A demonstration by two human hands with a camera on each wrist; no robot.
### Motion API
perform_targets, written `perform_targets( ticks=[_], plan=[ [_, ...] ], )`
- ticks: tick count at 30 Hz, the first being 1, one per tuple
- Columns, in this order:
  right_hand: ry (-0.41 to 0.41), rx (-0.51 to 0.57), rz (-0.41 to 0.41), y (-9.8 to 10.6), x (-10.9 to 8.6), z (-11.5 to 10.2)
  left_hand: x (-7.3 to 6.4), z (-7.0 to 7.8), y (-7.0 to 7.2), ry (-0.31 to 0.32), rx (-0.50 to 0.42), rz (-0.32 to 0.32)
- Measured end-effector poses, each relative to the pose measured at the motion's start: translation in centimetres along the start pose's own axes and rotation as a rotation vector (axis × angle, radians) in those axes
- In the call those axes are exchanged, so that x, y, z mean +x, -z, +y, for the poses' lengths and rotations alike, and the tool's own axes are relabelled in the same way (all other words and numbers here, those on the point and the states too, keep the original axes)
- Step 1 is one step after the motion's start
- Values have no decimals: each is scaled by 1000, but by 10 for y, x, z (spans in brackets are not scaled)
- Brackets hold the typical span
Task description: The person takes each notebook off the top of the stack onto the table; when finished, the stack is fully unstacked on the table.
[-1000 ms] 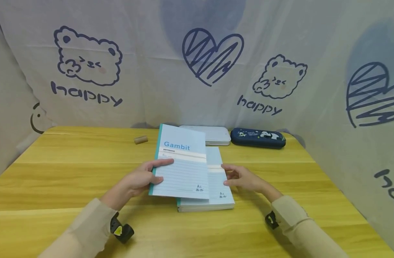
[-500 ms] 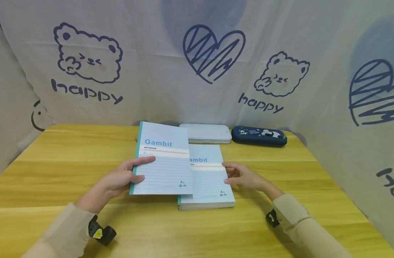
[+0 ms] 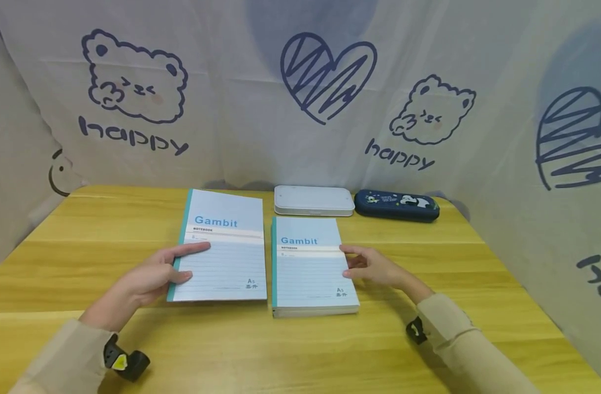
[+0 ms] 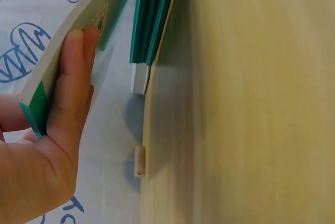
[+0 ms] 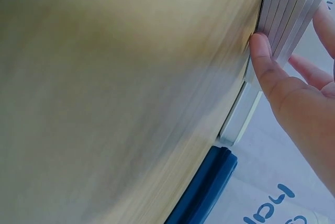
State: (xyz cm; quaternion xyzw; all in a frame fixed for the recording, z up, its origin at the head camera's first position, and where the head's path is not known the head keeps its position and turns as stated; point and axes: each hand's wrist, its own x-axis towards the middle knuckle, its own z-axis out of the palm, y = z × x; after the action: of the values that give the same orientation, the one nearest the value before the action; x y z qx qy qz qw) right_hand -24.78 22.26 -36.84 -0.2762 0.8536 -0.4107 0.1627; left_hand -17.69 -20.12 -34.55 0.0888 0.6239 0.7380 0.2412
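My left hand [image 3: 155, 276] grips a light-blue Gambit notebook [image 3: 226, 257] by its teal spine edge, thumb and index finger on the cover, other fingers beneath. In the left wrist view, this notebook [image 4: 36, 103] is tilted and raised off the table. To its right lies a neat stack of matching notebooks [image 3: 310, 273], teal spines [image 4: 152, 20] facing left. My right hand [image 3: 376, 268] rests at the stack's right side, with index fingertip and thumb at the edge. From the right wrist, one fingertip [image 5: 260, 43] touches the page edges low down near the tabletop.
Behind the stack lies a white flat case [image 3: 314, 201], beside a navy pencil case [image 3: 396, 206] with a panda print. A small brown cylinder [image 4: 140, 161] shows in the left wrist view. A printed cloth [image 3: 231, 109] hangs along the back of the wooden table [image 3: 261, 350].
My left hand has carried the notebook leftward off the stack, uncovering the top notebook and the white case; the brown cylinder is now hidden in the head view. My right hand stays at the stack.
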Motion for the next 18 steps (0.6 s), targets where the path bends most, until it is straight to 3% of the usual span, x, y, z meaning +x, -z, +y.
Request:
perform_targets(
  ticks=[5,18],
  plan=[
    [-2,1,1,0,0,-1,-1,-4,4,28,7,-10],
    [-2,-5,-3,0,-1,-2,6,-11,-3,100,2,-10]
  ],
)
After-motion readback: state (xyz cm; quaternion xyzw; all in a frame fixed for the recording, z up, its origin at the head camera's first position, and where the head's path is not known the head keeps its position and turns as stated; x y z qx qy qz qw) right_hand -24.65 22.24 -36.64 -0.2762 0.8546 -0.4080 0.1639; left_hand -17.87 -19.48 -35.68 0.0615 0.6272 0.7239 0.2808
